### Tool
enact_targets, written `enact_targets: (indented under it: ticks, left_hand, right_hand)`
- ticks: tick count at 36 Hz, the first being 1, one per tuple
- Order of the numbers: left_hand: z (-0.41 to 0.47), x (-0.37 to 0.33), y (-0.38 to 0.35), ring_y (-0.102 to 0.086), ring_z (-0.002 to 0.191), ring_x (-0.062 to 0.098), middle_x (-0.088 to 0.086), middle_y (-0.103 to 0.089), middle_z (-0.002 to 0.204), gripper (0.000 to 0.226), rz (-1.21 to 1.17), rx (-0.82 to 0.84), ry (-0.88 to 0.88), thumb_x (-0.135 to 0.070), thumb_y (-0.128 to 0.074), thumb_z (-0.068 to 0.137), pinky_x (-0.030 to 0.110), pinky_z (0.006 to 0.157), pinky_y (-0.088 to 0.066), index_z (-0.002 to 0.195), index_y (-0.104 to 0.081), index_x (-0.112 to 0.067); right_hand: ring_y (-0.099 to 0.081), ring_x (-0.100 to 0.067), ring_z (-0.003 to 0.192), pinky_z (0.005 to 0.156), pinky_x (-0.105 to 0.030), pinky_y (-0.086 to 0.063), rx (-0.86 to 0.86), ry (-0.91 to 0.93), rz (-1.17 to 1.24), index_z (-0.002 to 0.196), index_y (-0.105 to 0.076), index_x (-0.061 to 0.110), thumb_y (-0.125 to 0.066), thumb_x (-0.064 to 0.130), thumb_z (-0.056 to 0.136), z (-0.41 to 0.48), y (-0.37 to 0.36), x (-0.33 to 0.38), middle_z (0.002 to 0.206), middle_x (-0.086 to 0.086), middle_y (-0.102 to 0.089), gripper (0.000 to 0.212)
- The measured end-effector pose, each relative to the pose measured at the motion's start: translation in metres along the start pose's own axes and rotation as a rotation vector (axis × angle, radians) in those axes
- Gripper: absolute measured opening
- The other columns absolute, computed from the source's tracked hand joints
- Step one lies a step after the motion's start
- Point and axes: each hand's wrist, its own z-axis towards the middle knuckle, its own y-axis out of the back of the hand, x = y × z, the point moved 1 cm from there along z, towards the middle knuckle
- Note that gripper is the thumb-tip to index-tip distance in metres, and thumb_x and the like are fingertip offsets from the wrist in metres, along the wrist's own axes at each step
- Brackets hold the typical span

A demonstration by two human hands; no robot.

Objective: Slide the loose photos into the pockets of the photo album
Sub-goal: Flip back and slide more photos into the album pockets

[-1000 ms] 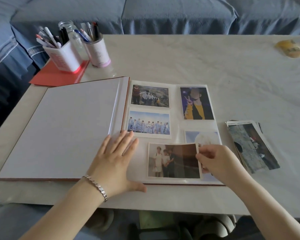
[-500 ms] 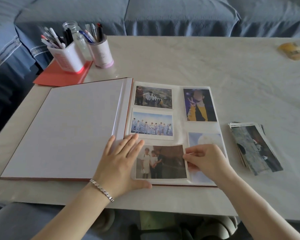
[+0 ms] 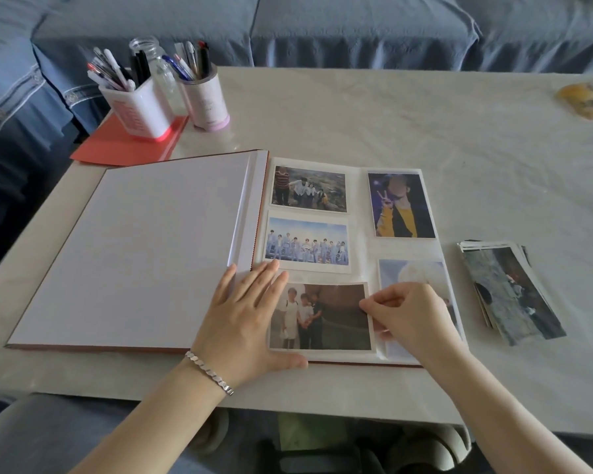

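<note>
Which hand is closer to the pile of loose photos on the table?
The right hand. It pinches a photo on the album page, beside the pile. The left hand lies flat farther from the pile.

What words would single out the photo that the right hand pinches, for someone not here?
Find the open photo album on the table. On its right page, go down the left column to the lowest photo. It alone shows three people before a dark brown background, and the right hand pinches its edge.

head | R hand (image 3: 415, 319) covers pale photo (image 3: 412, 271) btm half; yellow obj (image 3: 584, 100) blurry
</note>
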Motion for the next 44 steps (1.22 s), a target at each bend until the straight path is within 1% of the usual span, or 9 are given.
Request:
enact_targets:
  ticks: [7, 13, 21, 25, 34, 38, 39, 41, 44]
  left_hand:
    - [0.000, 0.000, 0.002, -0.047, 0.126, 0.031, 0.013, -0.050, 0.136, 0.099, -0.016, -0.018, -0.001, -0.085, -0.009, 0.075, 0.049, 0.101, -0.024, 0.133, -0.035, -0.009]
    - [0.000, -0.001, 0.003, -0.050, 0.124, 0.029, 0.012, -0.052, 0.135, 0.102, 0.016, 0.002, 0.026, -0.088, -0.009, 0.071, 0.055, 0.103, -0.037, 0.132, -0.035, -0.010]
    - [0.000, -0.001, 0.001, -0.049, 0.125, 0.030, 0.013, -0.052, 0.135, 0.101, 0.002, 0.003, 0.005, -0.088, -0.010, 0.072, 0.055, 0.106, -0.034, 0.133, -0.035, -0.011]
    - [-0.001, 0.001, 0.001, -0.047, 0.126, 0.032, 0.014, -0.051, 0.136, 0.100, -0.020, 0.003, -0.008, -0.087, -0.012, 0.073, 0.048, 0.103, -0.022, 0.133, -0.035, -0.010]
    - [-0.002, -0.004, 0.001, -0.047, 0.126, 0.034, 0.017, -0.050, 0.136, 0.097, 0.010, 0.067, 0.010, -0.086, -0.017, 0.071, 0.056, 0.106, -0.031, 0.132, -0.037, -0.014]
    - [0.006, -0.028, 0.011, -0.013, 0.142, 0.036, 0.015, -0.006, 0.154, 0.103, 0.068, 0.079, 0.001, -0.082, -0.012, 0.063, 0.054, 0.110, 0.003, 0.147, -0.016, -0.022]
    - [0.008, -0.034, 0.012, -0.016, 0.142, 0.034, 0.013, -0.009, 0.154, 0.100, 0.058, 0.078, -0.010, -0.079, -0.013, 0.065, 0.055, 0.111, 0.003, 0.147, -0.019, -0.022]
    - [0.009, -0.049, 0.014, -0.046, 0.128, 0.031, 0.013, -0.046, 0.140, 0.084, -0.054, 0.039, -0.039, -0.072, -0.028, 0.071, 0.058, 0.110, -0.021, 0.132, -0.041, -0.017]
    - [0.015, -0.064, 0.014, -0.059, 0.114, 0.029, 0.010, -0.061, 0.124, 0.071, -0.132, -0.154, -0.126, -0.058, -0.055, 0.066, 0.045, 0.095, -0.043, 0.122, -0.045, -0.015]
  right_hand:
    - [-0.064, -0.013, 0.061, 0.056, -0.020, -0.049, -0.071, 0.020, -0.073, 0.067, -0.064, 0.024, -0.072, 0.025, 0.080, -0.003, -0.001, 0.000, 0.064, 0.004, -0.067, 0.016]
    - [-0.059, -0.012, 0.059, 0.048, -0.016, -0.038, -0.069, 0.030, -0.130, 0.069, -0.066, 0.022, -0.068, 0.027, 0.084, -0.004, -0.001, 0.001, 0.062, 0.006, -0.064, 0.016]
    - [-0.069, -0.021, 0.062, 0.069, -0.034, -0.059, 0.005, -0.046, 0.086, 0.069, -0.064, 0.011, -0.067, 0.013, 0.085, -0.002, -0.004, 0.001, 0.065, -0.004, -0.070, 0.016]
    - [-0.069, -0.023, 0.060, 0.067, -0.036, -0.059, 0.070, -0.109, 0.213, 0.075, -0.061, 0.004, -0.065, 0.009, 0.086, 0.000, -0.004, 0.000, 0.066, -0.009, -0.071, 0.013]
    - [-0.068, -0.017, 0.053, 0.050, -0.022, -0.055, 0.139, -0.082, 0.229, 0.081, -0.061, -0.001, -0.064, 0.006, 0.085, 0.002, 0.000, 0.002, 0.064, -0.006, -0.070, 0.008]
    - [-0.068, -0.019, 0.054, 0.055, -0.026, -0.058, 0.115, -0.028, 0.304, 0.087, -0.061, 0.003, -0.067, 0.005, 0.083, -0.001, 0.007, 0.005, 0.065, -0.008, -0.071, 0.008]
    - [-0.067, -0.019, 0.054, 0.056, -0.027, -0.058, 0.111, -0.010, 0.336, 0.088, -0.060, 0.004, -0.066, 0.005, 0.083, -0.001, 0.008, 0.006, 0.065, -0.009, -0.071, 0.008]
    - [-0.067, -0.020, 0.054, 0.057, -0.028, -0.058, 0.119, 0.029, 0.400, 0.091, -0.059, 0.005, -0.065, 0.003, 0.084, -0.005, 0.012, 0.010, 0.065, -0.011, -0.071, 0.009]
    - [-0.068, -0.020, 0.058, 0.060, -0.029, -0.058, 0.144, 0.095, 0.391, 0.092, -0.060, 0.007, -0.064, 0.001, 0.084, -0.010, 0.018, 0.015, 0.067, -0.009, -0.072, 0.011]
